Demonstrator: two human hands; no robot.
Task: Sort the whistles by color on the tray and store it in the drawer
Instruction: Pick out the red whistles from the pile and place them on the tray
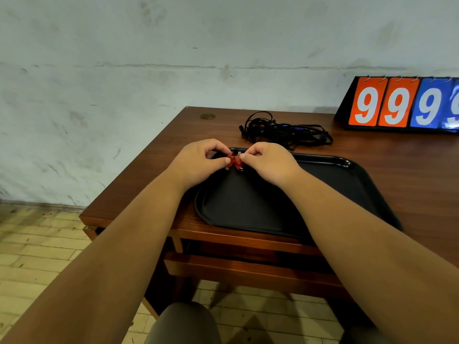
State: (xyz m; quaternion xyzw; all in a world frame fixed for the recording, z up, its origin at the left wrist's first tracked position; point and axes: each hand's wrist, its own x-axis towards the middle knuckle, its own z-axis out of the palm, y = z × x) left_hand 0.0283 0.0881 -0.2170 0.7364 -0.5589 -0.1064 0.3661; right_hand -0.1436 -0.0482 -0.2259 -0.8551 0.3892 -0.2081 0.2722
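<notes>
Where the black tray [344, 162] curves at its far-left corner, L grip [198, 161] & R grip [269, 163] meet. Each pinches the red whistles [234, 160] btwn thumb & curled forefinger. Looks like 2 whistles pressed together side by side, each w/ a small metal ring hanging below. Can't tell exactly where one ends & the other starts. They sit right over the tray's corner, just inside the rim; touching it or not, can't tell. The other fingers on both grips are curled in. Both forearms are bare & reach in from the bottom of the view, crossing the tray's near edge.

The tray lies flat on the brown wood counter [409, 175], toward its front-left part, w/ the tray's near edge close to the counter's front edge. Under that edge the drawer [248, 268] stands out a bit, w/ a dark gap above it; its inside isn't visible.

Behind the tray is a tangle of black cords [283, 131], on the counter & apart from the tray. At the back R is a flip scoreboard [402, 105]: 2 orange cards, then blue ones, all reading 9, cut off by the frame edge. A scuffed pale wall stands behind, w/ pale floor tiles to the L. A knee in grey fabric [183, 324] shows at the bottom.
</notes>
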